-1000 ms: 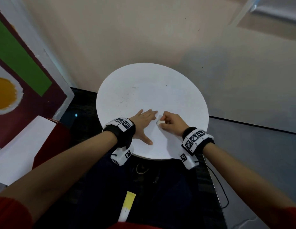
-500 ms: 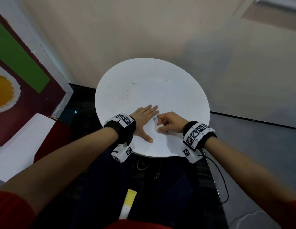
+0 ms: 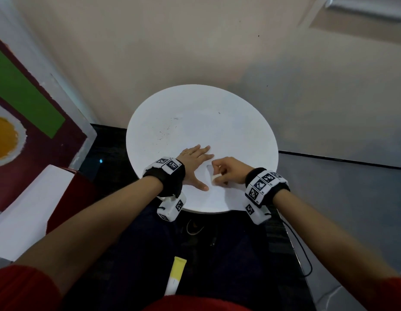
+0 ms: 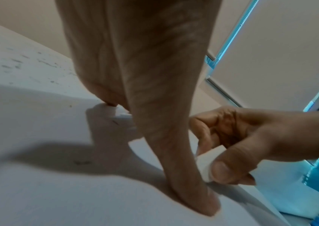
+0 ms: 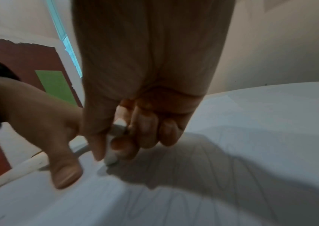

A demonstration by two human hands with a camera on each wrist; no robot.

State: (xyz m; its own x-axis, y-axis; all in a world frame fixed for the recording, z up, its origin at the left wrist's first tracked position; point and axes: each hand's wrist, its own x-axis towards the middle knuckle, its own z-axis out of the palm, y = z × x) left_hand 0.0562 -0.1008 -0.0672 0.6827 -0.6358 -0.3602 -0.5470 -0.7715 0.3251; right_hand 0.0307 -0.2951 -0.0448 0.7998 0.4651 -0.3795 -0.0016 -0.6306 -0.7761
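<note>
**Erasing pencil marks at the near edge of the round white bench [image 3: 195, 104].**

*Left:* the left hand [image 3: 195, 163] lies flat and open. Its fingers are straight and point toward the far edge, and its thumb [image 4: 193, 191] is spread toward the near edge. It presses down the white sheet of paper [image 5: 174, 211] and grasps nothing.

*Centre:* the small white block eraser [image 3: 215, 178] stands in the gap between the left thumb and forefinger. It is just beside the thumb; whether the two touch cannot be told. Its long axis is tilted, with the lower end on the paper and the upper end hidden inside the grip.

*Right:* the right hand [image 3: 230, 172] is curled. Its thumb and forefinger pinch the eraser and its other fingers are folded under. Faint pencil zigzag lines [image 5: 203, 191] cross the sheet to the right of the eraser's tip, in the shadow of this hand.

*Judgement:* only the right hand is placed to rub. The coming stroke probably runs rightward, away from the left thumb and over these lines, while the left hand anchors the sheet. A stroke toward the thumb could buckle the paper.
</note>
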